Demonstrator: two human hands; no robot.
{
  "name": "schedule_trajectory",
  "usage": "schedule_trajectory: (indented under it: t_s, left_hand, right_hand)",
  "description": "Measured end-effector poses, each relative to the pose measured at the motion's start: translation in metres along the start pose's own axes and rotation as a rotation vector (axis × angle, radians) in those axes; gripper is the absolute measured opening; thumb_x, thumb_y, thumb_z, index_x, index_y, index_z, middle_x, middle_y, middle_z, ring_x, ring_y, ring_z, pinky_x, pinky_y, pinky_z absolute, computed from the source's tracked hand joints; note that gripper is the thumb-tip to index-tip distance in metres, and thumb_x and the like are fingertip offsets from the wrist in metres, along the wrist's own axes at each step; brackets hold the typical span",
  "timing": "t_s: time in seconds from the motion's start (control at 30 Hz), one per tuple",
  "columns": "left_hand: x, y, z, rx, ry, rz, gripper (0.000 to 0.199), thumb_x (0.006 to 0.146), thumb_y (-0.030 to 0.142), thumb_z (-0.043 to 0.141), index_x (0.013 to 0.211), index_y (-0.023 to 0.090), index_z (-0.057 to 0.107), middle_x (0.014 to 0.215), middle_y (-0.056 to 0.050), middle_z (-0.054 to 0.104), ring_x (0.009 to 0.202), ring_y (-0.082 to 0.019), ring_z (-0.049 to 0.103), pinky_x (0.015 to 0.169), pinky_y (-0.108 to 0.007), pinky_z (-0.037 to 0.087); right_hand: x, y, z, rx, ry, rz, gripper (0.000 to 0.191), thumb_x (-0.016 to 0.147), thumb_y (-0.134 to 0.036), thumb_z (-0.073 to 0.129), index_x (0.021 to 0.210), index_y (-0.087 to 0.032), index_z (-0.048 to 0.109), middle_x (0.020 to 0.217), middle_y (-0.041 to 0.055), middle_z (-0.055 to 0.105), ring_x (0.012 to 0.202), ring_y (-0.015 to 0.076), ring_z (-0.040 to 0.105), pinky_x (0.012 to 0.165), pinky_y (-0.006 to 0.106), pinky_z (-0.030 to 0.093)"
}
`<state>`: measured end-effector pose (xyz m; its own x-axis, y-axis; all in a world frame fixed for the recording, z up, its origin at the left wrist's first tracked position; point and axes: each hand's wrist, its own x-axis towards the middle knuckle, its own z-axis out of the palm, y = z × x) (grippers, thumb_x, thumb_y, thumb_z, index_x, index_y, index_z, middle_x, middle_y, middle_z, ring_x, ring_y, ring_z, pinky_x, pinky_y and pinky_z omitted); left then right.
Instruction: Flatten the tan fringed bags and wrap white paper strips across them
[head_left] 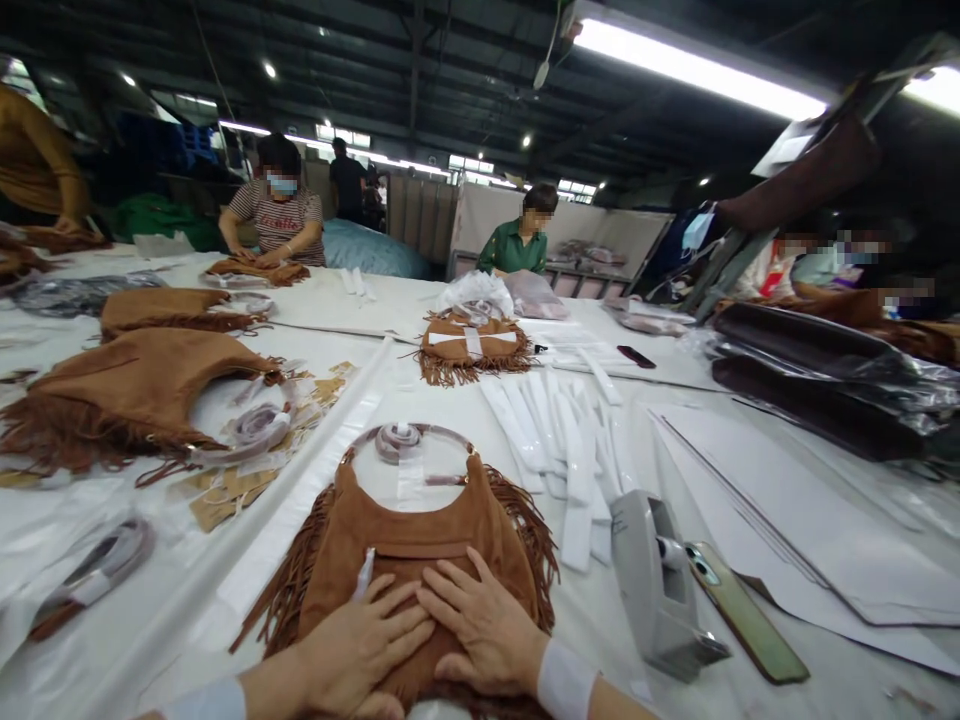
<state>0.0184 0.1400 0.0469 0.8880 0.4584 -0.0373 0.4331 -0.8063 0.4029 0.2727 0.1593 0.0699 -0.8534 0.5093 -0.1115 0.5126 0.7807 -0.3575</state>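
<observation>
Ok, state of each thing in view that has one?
Left hand: open, palm down on the fringed bag.
Right hand: open, palm down on the fringed bag.
Fringed bag: lying flat, handle pointing away from the person.
Strap coil: rolled up, inside the handle loop.
Tape dispenser: untouched.
Green phone: back up.
White strips: loose, overlapping.
Dark items: in clear plastic.
Ceiling light: on.

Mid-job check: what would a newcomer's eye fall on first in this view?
Probably the brown fringed bag, lying front and centre on the table. Just to its right, loose white strips lie heaped near a grey tape dispenser. A long, bright tube light also stands out overhead at the upper right.
</observation>
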Motion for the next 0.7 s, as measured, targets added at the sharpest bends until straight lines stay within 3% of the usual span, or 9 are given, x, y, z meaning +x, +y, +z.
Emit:
schedule_trajectory:
  t_s: [0.17,0.3,0.43,0.5,0.57,0.63,0.7]
  left_hand:
    - [0.003,-0.004,-0.001,-0.054,-0.042,-0.019,0.066,0.095,0.048,0.040,0.151,0.023,0.015,0.149,-0.011,0.038,0.140,-0.033,0.028,0.112,-0.058,0.026]
    - [0.010,-0.010,0.000,-0.064,-0.081,-0.016,0.069,0.094,0.040,0.046,0.151,0.023,0.011,0.149,-0.012,0.038,0.137,-0.035,0.032,0.110,-0.059,0.029]
    - [0.012,-0.015,0.009,-0.008,-0.020,0.001,0.068,0.095,0.028,0.046,0.151,0.030,0.008,0.148,-0.008,0.039,0.137,-0.031,0.035,0.111,-0.053,0.033]
    - [0.012,-0.016,0.014,0.048,0.021,0.016,0.067,0.095,0.023,0.046,0.150,0.034,0.009,0.147,-0.005,0.040,0.135,-0.028,0.038,0.111,-0.048,0.035]
    - [0.012,-0.017,0.018,0.107,0.051,0.022,0.067,0.095,0.022,0.046,0.150,0.034,0.010,0.148,-0.004,0.039,0.135,-0.027,0.040,0.109,-0.046,0.038]
    - [0.012,-0.018,0.019,0.157,0.075,0.025,0.066,0.096,0.022,0.046,0.150,0.032,0.011,0.148,-0.004,0.039,0.134,-0.026,0.041,0.108,-0.043,0.040]
    - [0.012,-0.020,0.021,0.186,0.090,0.031,0.065,0.096,0.021,0.045,0.150,0.033,0.012,0.147,-0.002,0.042,0.132,-0.024,0.044,0.106,-0.039,0.043]
  right_hand:
    - [0.004,0.015,0.006,0.082,0.013,-0.021,0.074,0.088,-0.063,0.038,0.149,-0.025,0.018,0.152,0.0130,0.033,0.141,0.0318,0.024,0.113,0.065,0.011]
    - [0.005,0.021,0.005,0.117,0.019,-0.041,0.077,0.087,-0.065,0.040,0.149,-0.024,0.020,0.151,0.0134,0.035,0.140,0.0318,0.027,0.113,0.063,0.014]
    - [0.008,0.013,0.012,0.130,0.109,-0.015,0.069,0.087,-0.059,0.046,0.144,-0.025,0.031,0.144,0.0102,0.047,0.134,0.0277,0.040,0.114,0.056,0.023]
    - [0.012,0.020,0.012,0.174,0.292,0.076,0.056,0.090,-0.051,0.046,0.138,-0.023,0.041,0.132,0.0089,0.059,0.122,0.0235,0.052,0.111,0.047,0.033]
    - [0.014,0.044,-0.001,0.198,0.566,0.257,0.045,0.092,-0.044,0.043,0.129,-0.021,0.051,0.120,0.0099,0.065,0.112,0.0215,0.058,0.102,0.040,0.043]
    - [0.009,0.086,-0.029,0.166,0.841,0.532,0.042,0.092,-0.046,0.041,0.118,-0.019,0.060,0.116,0.0125,0.067,0.108,0.0235,0.061,0.095,0.039,0.047]
    - [-0.002,0.136,-0.064,0.119,1.022,0.911,0.050,0.089,-0.053,0.040,0.115,-0.017,0.062,0.114,0.0146,0.067,0.100,0.0259,0.063,0.090,0.041,0.049]
